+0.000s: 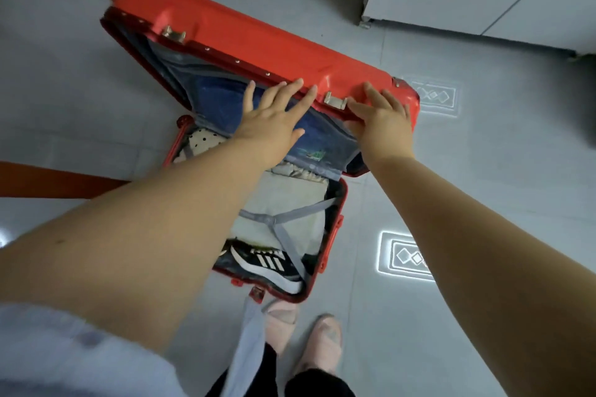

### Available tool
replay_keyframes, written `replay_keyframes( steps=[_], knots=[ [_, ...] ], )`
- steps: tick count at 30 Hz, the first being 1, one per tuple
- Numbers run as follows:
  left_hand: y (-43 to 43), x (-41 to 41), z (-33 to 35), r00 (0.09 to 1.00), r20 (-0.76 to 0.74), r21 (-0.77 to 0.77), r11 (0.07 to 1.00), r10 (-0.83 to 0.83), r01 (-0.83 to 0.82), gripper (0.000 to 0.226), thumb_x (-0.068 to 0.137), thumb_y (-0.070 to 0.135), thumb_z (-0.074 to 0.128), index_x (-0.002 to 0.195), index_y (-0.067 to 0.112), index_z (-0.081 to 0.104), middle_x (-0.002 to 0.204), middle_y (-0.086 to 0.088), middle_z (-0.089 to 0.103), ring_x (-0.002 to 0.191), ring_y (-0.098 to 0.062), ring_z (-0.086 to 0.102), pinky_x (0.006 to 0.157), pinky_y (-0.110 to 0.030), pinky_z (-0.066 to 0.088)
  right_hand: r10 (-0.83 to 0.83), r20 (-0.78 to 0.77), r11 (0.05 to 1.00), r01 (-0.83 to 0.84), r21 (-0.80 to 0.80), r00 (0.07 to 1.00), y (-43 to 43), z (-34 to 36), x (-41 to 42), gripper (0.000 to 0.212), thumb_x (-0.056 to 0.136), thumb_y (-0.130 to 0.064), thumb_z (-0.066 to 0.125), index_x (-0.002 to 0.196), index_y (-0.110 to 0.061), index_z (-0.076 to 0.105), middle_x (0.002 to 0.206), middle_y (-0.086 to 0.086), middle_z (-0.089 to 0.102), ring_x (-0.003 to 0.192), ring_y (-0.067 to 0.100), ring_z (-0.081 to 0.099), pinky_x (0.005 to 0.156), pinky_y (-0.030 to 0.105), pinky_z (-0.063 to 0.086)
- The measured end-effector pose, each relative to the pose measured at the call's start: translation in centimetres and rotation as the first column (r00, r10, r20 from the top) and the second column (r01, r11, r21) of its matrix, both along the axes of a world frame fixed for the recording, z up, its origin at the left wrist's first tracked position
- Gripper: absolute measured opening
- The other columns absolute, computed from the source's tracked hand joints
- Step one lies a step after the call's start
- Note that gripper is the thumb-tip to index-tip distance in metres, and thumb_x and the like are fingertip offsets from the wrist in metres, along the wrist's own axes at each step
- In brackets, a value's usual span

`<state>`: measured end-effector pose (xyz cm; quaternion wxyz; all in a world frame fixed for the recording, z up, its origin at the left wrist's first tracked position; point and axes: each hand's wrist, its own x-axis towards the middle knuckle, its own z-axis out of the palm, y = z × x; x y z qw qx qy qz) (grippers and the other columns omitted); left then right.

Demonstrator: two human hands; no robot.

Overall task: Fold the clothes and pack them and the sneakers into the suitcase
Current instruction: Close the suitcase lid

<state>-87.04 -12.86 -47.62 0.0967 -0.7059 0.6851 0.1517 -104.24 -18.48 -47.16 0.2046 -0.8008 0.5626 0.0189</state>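
Black-and-white sneaker (267, 263) is lying at the near end of the red suitcase (337, 229), beside pale folded clothes (283, 200) that grey straps (274, 221) are holding down. Farther out, the left hand (274, 119) is pressing flat, fingers spread, on the lid's (242, 29) blue lining, and the right hand (382, 116) is lying straight-fingered over its rim. Packing looks done, and I judge closing to be the step in hand. The next move is calling for the lid to come down squarely so that the latches (335, 100) meet.

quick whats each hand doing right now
Left hand: open, straight fingers touching the rim of the red hard-shell suitcase lid.
Right hand: open, flat on that lid's edge.
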Motion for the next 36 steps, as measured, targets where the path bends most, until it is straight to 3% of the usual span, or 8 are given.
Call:
replay_keyframes(
  steps=[9, 13, 17, 21, 25, 30, 33, 36],
  knots=[
    [9.5, 1.7, 0.6, 0.986, 0.052, 0.030, 0.987, -0.159, 0.158, 0.062, 0.100, 0.030, 0.037, 0.148, 0.034, -0.002, 0.156, -0.001, 0.003, 0.140, -0.025, 0.009, 0.112, -0.048, -0.013, 0.030, -0.062, 0.978, -0.042, -0.203, 0.998, 11.3, -1.3, 0.0, 0.043, 0.089, -0.020, 0.058, 0.131, -0.017, 0.049, 0.148, 0.005, 0.035, 0.131, 0.039, 0.030, 0.113, 0.056, 0.008],
    [12.7, 3.9, -0.5, 0.953, 0.090, 0.016, 0.957, -0.290, 0.290, 0.065, 0.098, 0.026, 0.041, 0.147, 0.041, 0.000, 0.156, -0.006, -0.002, 0.142, -0.027, -0.005, 0.110, -0.048, -0.016, 0.026, -0.094, 0.958, -0.052, -0.283, 0.995, 15.4, -2.2, 0.2, 0.065, 0.084, -0.020, 0.066, 0.142, -0.021, 0.037, 0.138, 0.010, 0.044, 0.124, 0.041, 0.038, 0.111, 0.059, 0.007],
    [15.0, 5.5, -2.1, 0.903, 0.194, 0.048, 0.923, -0.384, 0.382, 0.081, 0.099, 0.017, 0.039, 0.134, 0.050, -0.026, 0.147, -0.010, -0.037, 0.135, -0.037, -0.031, 0.106, -0.053, -0.020, 0.008, -0.107, 0.928, -0.048, -0.370, 0.994, 18.2, -3.4, 0.7, 0.080, 0.073, -0.021, 0.077, 0.143, -0.020, 0.036, 0.127, 0.013, 0.052, 0.112, 0.041, 0.048, 0.108, 0.062, 0.015],
    [17.8, 7.4, -3.8, 0.816, 0.311, 0.039, 0.865, -0.487, 0.501, 0.099, 0.090, -0.001, 0.041, 0.125, 0.044, -0.041, 0.147, -0.007, -0.038, 0.139, -0.035, -0.025, 0.107, -0.057, -0.015, -0.077, -0.091, 0.936, 0.041, -0.349, 0.993, 21.0, -4.9, 1.0, 0.101, 0.070, -0.027, 0.078, 0.150, -0.018, 0.015, 0.149, 0.017, 0.026, 0.135, 0.041, 0.024, 0.112, 0.056, 0.001],
    [21.4, 10.2, -6.2, 0.760, 0.383, -0.016, 0.818, -0.525, 0.574, 0.098, 0.090, 0.003, 0.040, 0.128, 0.036, -0.044, 0.148, -0.003, -0.038, 0.141, -0.031, -0.022, 0.104, -0.054, -0.018, -0.039, -0.120, 0.949, -0.001, -0.315, 0.992, 24.6, -7.0, 1.6, 0.106, 0.070, -0.022, 0.076, 0.151, -0.022, 0.008, 0.157, 0.014, 0.004, 0.143, 0.040, 0.004, 0.113, 0.052, -0.006],
    [26.0, 12.3, -11.5, 0.793, 0.389, -0.070, 0.843, -0.469, 0.533, 0.103, 0.092, 0.037, 0.050, 0.121, 0.043, -0.049, 0.123, -0.010, -0.062, 0.135, -0.045, -0.025, 0.100, -0.056, -0.022, 0.096, -0.167, 0.875, -0.163, -0.456, 0.981, 30.4, -13.7, 1.7, 0.105, 0.062, -0.019, 0.079, 0.148, -0.022, 0.019, 0.154, 0.015, 0.019, 0.136, 0.041, 0.018, 0.110, 0.057, 0.006],
    [28.4, 12.7, -15.8, 0.815, 0.336, -0.237, 0.795, -0.473, 0.559, 0.114, 0.080, 0.041, 0.066, 0.134, 0.043, -0.035, 0.136, -0.005, -0.053, 0.134, -0.038, -0.032, 0.105, -0.057, -0.018, 0.097, -0.226, 0.785, -0.214, -0.581, 0.969, 33.1, -17.5, 1.0, 0.103, 0.062, -0.026, 0.082, 0.147, -0.023, 0.024, 0.151, 0.012, 0.022, 0.133, 0.038, 0.021, 0.111, 0.056, 0.011],
    [30.0, 13.8, -20.0, 0.830, 0.339, -0.406, 0.727, -0.442, 0.554, 0.128, 0.059, 0.044, 0.081, 0.145, 0.038, -0.013, 0.154, -0.005, -0.017, 0.140, -0.029, -0.026, 0.112, -0.052, -0.011, 0.134, -0.266, 0.683, -0.284, -0.673, 0.955, 34.6, -21.3, 0.2, 0.107, 0.059, -0.039, 0.083, 0.147, -0.027, 0.024, 0.149, 0.009, 0.023, 0.131, 0.035, 0.025, 0.113, 0.051, 0.009]
  ],
)
